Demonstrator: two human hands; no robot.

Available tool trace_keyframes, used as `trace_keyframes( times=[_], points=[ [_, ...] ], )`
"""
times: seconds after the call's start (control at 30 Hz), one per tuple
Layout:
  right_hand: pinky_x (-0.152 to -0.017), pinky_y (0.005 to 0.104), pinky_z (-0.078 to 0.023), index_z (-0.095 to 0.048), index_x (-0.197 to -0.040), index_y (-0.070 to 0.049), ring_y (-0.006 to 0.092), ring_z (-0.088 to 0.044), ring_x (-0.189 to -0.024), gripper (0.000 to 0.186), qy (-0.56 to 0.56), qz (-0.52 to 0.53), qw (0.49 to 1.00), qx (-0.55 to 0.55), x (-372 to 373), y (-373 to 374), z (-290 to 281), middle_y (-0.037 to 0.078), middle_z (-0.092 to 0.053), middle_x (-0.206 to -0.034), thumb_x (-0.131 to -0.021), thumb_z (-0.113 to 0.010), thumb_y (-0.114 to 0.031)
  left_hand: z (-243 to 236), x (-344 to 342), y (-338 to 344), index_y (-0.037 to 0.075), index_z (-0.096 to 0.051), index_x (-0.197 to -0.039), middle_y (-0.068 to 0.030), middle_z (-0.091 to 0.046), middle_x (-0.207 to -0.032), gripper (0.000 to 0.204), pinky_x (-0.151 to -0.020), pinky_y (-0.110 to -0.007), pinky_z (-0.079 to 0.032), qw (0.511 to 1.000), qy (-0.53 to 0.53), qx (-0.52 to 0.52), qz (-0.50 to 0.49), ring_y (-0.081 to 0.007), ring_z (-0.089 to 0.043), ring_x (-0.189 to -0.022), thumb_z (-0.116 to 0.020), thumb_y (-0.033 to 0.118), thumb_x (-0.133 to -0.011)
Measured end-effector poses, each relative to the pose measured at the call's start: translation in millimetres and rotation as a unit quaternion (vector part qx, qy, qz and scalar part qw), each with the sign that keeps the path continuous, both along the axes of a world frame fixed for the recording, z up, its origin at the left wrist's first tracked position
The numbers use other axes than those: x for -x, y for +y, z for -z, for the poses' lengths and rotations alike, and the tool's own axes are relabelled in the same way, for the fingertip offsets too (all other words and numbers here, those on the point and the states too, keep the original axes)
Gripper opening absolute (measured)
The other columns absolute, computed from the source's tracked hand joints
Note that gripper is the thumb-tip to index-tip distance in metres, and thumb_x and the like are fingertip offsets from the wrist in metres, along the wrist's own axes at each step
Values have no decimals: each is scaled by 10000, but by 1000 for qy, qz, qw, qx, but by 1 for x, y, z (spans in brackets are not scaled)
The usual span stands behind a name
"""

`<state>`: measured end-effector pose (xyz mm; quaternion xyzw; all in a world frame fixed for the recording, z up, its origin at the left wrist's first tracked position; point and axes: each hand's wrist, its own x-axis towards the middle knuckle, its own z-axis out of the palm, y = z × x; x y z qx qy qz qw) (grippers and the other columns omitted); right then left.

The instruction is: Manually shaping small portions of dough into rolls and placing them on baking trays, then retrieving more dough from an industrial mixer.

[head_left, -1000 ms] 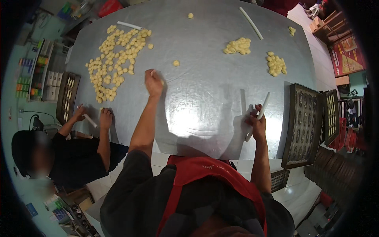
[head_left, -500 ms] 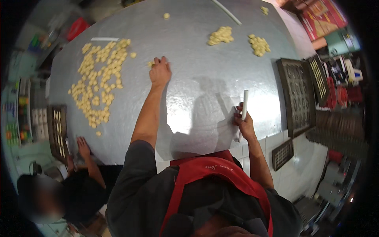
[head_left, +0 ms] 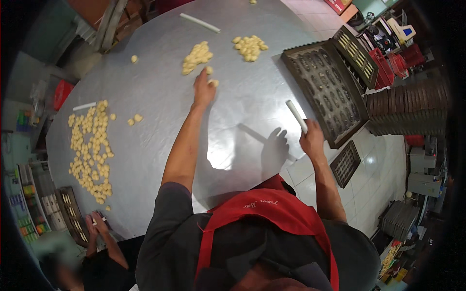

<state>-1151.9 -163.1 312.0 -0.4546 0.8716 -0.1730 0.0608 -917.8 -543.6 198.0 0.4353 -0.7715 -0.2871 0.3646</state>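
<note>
Fingers of the left hand (head_left: 204,90) meet dough balls (head_left: 213,83), grip unclear to me; right hand (head_left: 312,138) clasps a white rod (head_left: 295,115); dough strips (head_left: 358,58) look shaped, left-edge bench (head_left: 155,165) balls unshaped.

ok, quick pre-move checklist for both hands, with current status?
1. White rod in right hand: ok, fingers wrapped round its lower part.
2. White rod down on the table: not ok, it is held up, its shadow falling well apart.
3. Left hand clear of dough: not ok, it is right at two dough balls.
4. Left hand's hold on those balls: cannot tell, the grip is hidden.
5. Right hand clear of the dark mould tray: cannot tell, they nearly meet in this view.
6. Co-worker's hands out of the way: ok, far lower left.
</note>
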Motion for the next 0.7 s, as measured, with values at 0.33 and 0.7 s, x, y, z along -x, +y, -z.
trace_keyframes(
  times=[0.33,0.7],
  points=[
    [-783,546,-583,-680,-1094,-65,445,-722,-941,287,-35,-72,988,-135,127,25,1,204,-710,-1042,-853,-754,-202,-9,-57,151,35,-688,-1025,-76,-719,-961,103,-824,-336,-555,970,49,-129,-198,-204,-675,-892,-749,48,-943],
    [-860,526,-547,-648,-1236,-37,446,-647,-1039,312,-174,-164,965,108,54,-59,3,200,-634,-1093,-937,-721,-86,-41,86,269,79,-680,-1327,-163,-687,-1319,375,-993,-554,-518,977,-209,13,34,-380,-665,-1148,-710,266,-1003]
  ],
)
